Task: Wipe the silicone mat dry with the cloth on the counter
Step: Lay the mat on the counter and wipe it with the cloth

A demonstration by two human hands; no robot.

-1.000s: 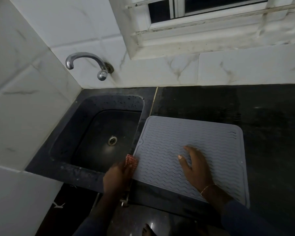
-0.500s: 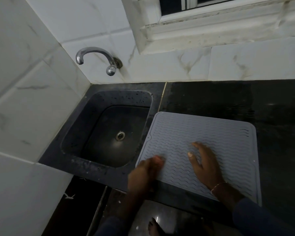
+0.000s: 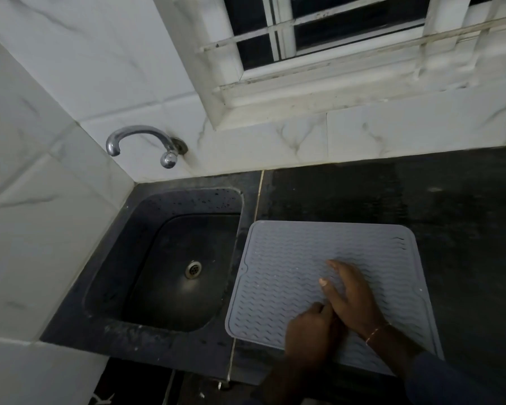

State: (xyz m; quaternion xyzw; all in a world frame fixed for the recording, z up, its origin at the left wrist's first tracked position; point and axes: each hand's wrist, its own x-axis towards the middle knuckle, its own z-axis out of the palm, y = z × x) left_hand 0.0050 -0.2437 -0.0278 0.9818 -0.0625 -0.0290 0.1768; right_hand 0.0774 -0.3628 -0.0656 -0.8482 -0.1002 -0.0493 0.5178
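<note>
Walls: white marble-veined tiles (image 3: 56, 200) run along the left and the back. A white-framed window (image 3: 304, 92) sits at 1 o'clock of the sink.
Tap: curved chrome wall tap (image 3: 140, 138), at 11 o'clock of the sink.
Sink: dark speckled stone sink (image 3: 187, 195) with a round metal drain (image 3: 194, 269), at 9 o'clock of the mat.
Mat: grey silicone mat with wavy ridges (image 3: 289, 258) lies flat on the black stone bench (image 3: 435, 206), its left edge just beside the sink's rim.
Left hand: left hand (image 3: 310, 331) rests on the mat near its 6 o'clock edge, knuckles up. Its fingers are curled under and touch the right hand. Whatever they grip is hidden.
Cloth: not visible; I cannot tell whether it is bunched under the curled left fingers.
Right hand: right hand (image 3: 351, 296) lies flat just right of the mat's middle. Its fingers are straight and slightly spread, pointing to 11 o'clock. It presses the mat and grips nothing. A thin bracelet (image 3: 376, 336) circles the wrist.
Step in hand: probably wiping, with one hand pinning the mat.
Doing it well: press the pinning palm down so the mat cannot slide. Follow the grooves where water sits and work from 12 o'clock toward 6. Then shift the palm to reach the patch beneath it.
</note>
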